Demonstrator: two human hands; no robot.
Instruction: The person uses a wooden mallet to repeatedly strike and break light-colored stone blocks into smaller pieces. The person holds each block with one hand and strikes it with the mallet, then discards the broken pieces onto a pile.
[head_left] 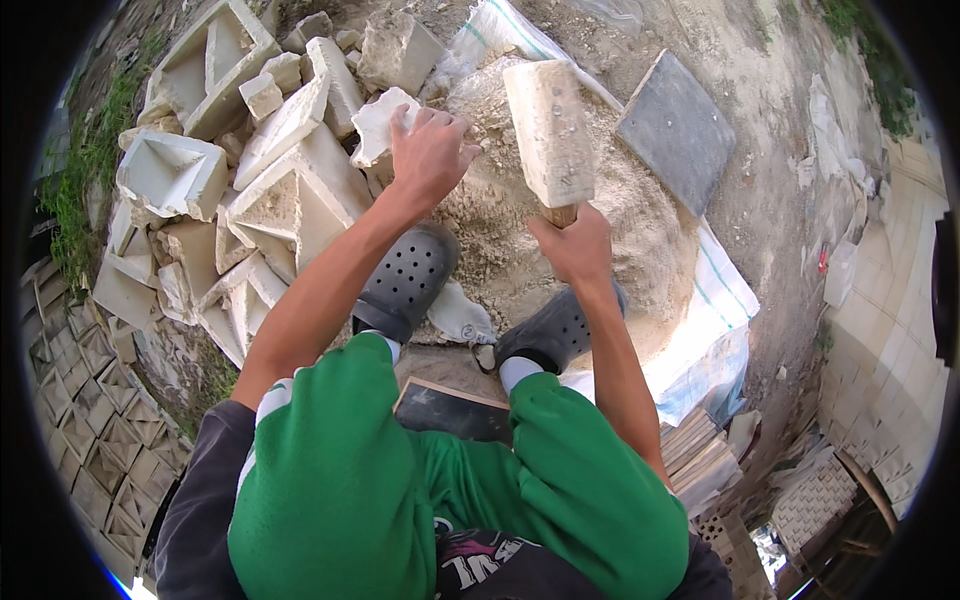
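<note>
My right hand (576, 243) grips the short handle of a mallet (550, 130), whose big blocky head is coated in pale dust and points away from me. The fingers of my left hand (432, 158) are curled at the edge of a broken white plaster chunk (382, 125); my palm side is hidden. Beneath and between both hands spreads a heap of crushed pale rubble (500, 210), lying on a white woven sack (715, 275) with coloured stripes.
Broken hollow plaster molds (300, 205) are piled to the left. A dark square slab (677, 132) lies at the far right of the heap. My feet in dark clogs (408, 280) stand at the heap's near edge. Stacked slats (695, 450) sit near my right knee.
</note>
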